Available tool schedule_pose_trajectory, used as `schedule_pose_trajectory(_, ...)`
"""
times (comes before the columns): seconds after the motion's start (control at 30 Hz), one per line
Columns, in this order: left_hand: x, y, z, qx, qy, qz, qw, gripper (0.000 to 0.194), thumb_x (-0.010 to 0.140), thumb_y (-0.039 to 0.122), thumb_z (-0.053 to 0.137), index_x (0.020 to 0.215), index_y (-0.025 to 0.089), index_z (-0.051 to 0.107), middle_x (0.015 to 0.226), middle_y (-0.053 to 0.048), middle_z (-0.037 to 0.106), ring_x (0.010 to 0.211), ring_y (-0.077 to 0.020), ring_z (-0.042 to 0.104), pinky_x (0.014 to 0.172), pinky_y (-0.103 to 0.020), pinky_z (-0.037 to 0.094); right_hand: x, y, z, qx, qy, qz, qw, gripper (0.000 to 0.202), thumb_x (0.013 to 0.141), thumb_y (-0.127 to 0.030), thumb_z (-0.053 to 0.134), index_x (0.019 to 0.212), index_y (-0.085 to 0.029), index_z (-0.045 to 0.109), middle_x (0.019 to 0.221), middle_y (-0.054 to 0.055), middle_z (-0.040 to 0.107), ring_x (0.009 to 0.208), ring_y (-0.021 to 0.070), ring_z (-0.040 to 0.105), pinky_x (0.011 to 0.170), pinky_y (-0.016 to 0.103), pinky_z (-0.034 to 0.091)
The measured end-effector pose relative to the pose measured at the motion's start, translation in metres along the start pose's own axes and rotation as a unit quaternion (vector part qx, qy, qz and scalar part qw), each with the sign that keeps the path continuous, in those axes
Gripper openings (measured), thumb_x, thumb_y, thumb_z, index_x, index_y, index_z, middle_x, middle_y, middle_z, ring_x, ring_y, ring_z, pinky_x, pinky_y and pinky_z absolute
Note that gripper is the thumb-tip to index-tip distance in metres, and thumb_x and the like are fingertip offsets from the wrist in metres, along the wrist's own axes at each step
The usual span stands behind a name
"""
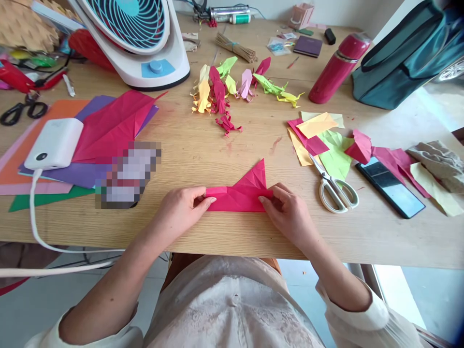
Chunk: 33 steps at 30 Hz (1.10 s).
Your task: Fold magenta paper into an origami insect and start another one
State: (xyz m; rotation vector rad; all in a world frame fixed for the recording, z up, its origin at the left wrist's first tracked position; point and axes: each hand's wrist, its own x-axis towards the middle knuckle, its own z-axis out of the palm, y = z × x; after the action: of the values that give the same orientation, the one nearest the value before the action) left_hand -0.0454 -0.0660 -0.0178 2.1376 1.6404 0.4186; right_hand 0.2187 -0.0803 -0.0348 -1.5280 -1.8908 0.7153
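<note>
A sheet of red origami paper (237, 199), partly folded, lies near the front edge of the table between my two hands. Its upper edge is turned over in a narrow strip, and a creased triangular point rises at its right side. My left hand (186, 205) pinches the left end between thumb and fingers. At the right end, my right hand (286, 208) pinches the paper the same way. Beyond the sheet sits a small folded red paper figure (228, 124), with several more paper figures (219, 92) in yellow, green, pink and red behind it.
White-handled scissors (335, 191) and paper scraps (319, 133) lie to the right, beside a phone (391, 188). A red flask (339, 67) and teal bag (398, 58) stand behind. Leftward are coloured sheets (58, 107), a white power bank (54, 144) with cable, and a fan (155, 67).
</note>
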Motion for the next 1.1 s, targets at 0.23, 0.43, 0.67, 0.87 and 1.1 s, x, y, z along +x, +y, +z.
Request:
schedule_pose_trajectory(0.23,0.005,0.005,-0.005,0.041,-0.028,-0.007,0.999,0.025,0.091,0.032,0.059,0.07,0.02,0.057,0.058,0.004,0.054,0.05,-0.0111,0.041,0.055,-0.026,0.025,0.004,-0.001,0.005,-0.072,0.001,-0.001,0.997,0.025,0.09,-0.025,0.056,0.07,-0.022,0.041,0.074,-0.001,0.05,0.062,0.0137,0.046,0.06,0.027,0.033)
schedule_pose_trajectory(0.43,0.01,0.005,-0.008,0.029,-0.059,-0.011,0.998,0.028,0.091,0.034,0.06,0.067,0.02,0.052,0.059,0.004,0.053,0.053,-0.0122,0.043,0.057,-0.027,0.025,0.005,0.001,0.006,-0.092,0.0,-0.001,0.996,0.01,0.089,-0.024,0.058,0.08,-0.021,0.053,0.074,0.0,0.053,0.065,0.0158,0.05,0.061,0.028,0.035)
schedule_pose_trajectory(0.67,0.013,0.002,-0.006,0.029,-0.058,0.0,0.998,0.028,0.09,0.032,0.061,0.067,0.02,0.05,0.061,0.004,0.054,0.054,-0.0127,0.045,0.057,-0.027,0.027,0.005,0.0,0.007,-0.108,0.002,0.005,0.994,0.009,0.09,-0.026,0.058,0.096,-0.021,0.062,0.08,0.002,0.06,0.068,0.0176,0.054,0.064,0.029,0.038)
schedule_pose_trajectory(0.87,0.013,-0.005,0.0,0.023,-0.031,0.019,0.999,0.026,0.089,0.031,0.066,0.071,0.02,0.05,0.066,0.003,0.059,0.06,-0.014,0.053,0.059,-0.027,0.034,0.005,0.0,0.008,-0.118,0.005,0.021,0.993,0.024,0.089,-0.026,0.059,0.112,-0.02,0.062,0.086,0.004,0.066,0.071,0.0195,0.059,0.067,0.031,0.042)
schedule_pose_trajectory(1.1,0.003,-0.005,0.006,0.044,0.095,0.095,0.99,0.022,0.091,0.017,0.062,0.113,0.018,0.06,0.113,-0.009,0.063,0.097,-0.0212,0.065,0.082,-0.035,0.053,0.005,0.0,0.009,-0.127,0.004,0.025,0.992,0.028,0.089,-0.026,0.058,0.116,-0.02,0.062,0.085,0.004,0.068,0.069,0.0197,0.06,0.065,0.031,0.042)
